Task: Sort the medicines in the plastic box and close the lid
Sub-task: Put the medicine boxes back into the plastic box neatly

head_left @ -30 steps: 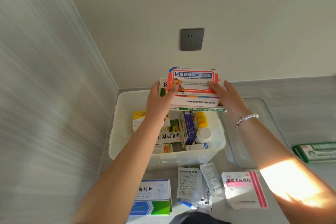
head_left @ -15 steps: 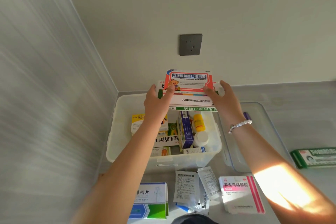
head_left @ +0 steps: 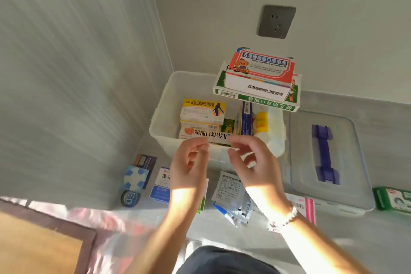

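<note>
**Both hands empty in front of the open box**

Left hand (head_left: 189,169) is hovering at the near wall of the plastic box (head_left: 165,118), fingers loosely curled, thumb and forefinger close together but nothing showing between them. Right hand (head_left: 251,162) is hanging just beside it, fingers relaxed and half bent, also holding nothing. A beaded bracelet (head_left: 283,218) is sitting on the right wrist. Sunlight is falling across both forearms.

The box is standing open against the corner of the walls. Inside, a yellow carton (head_left: 203,110) is lying on top of other cartons on the left side; a blue carton (head_left: 244,120) is standing on edge in the middle; a yellow bottle (head_left: 262,120) is standing to its right, with a white bottle in front of it, partly hidden by the right hand.

An orange-red carton (head_left: 261,71) is resting on a wider green-edged carton (head_left: 258,95), and the pair is sitting over the far right corner of the box. What is supporting them underneath cannot be seen.

The lid (head_left: 347,140), clear with a purple handle (head_left: 324,153), is lying flat on the surface just right of the box.

On the near surface: printed sachets (head_left: 229,187) between the forearms, a pink-striped packet (head_left: 308,207) behind the right wrist, a blue-and-white carton (head_left: 161,184) to the left of the left hand, and farther left a blue patterned packet (head_left: 135,178) with a small round tin (head_left: 130,198) beside it. A green pack (head_left: 393,199) is lying at the far right edge. A grey wall socket (head_left: 277,21) is mounted above the box.
</note>
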Motion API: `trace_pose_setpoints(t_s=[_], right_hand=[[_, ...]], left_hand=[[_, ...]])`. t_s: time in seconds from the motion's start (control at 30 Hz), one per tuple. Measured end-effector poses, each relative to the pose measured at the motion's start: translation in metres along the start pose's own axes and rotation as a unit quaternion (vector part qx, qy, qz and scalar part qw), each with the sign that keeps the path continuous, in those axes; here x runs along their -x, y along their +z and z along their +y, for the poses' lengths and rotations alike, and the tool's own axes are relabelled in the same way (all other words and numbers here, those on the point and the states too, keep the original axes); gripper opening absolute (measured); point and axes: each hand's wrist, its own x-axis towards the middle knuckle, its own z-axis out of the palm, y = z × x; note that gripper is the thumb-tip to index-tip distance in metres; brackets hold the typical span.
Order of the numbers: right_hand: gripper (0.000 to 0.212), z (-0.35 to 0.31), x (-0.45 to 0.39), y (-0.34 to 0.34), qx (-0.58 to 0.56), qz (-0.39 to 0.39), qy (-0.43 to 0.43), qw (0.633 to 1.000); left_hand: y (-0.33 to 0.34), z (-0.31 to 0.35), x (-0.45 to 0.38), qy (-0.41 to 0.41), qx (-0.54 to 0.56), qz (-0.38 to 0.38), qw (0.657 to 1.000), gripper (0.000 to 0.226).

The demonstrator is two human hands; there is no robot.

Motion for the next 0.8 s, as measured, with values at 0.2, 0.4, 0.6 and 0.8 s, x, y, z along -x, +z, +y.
trace_pose_setpoints(t_s=[0.2, 0.4, 0.6, 0.8], right_hand=[[0.017, 0.034, 0.039, 0.035, 0.020, -0.076, 0.056, 0.995], [0.031, 0.077, 0.050, 0.078, 0.091, -0.081, 0.167, 0.978], [0.033, 0.096, 0.051, 0.115, 0.107, -0.137, 0.275, 0.945], [0.036, 0.091, 0.053, 0.134, 0.029, -0.147, 0.284, 0.947]], left_hand=[[-0.022, -0.059, 0.032, -0.092, -0.047, 0.019, 0.994, 0.017], [-0.048, -0.107, 0.012, -0.123, -0.200, 0.051, 0.971, 0.029], [-0.076, -0.139, -0.022, -0.180, -0.243, -0.041, 0.952, 0.053], [-0.093, -0.150, -0.043, -0.255, -0.163, -0.162, 0.939, 0.022]])
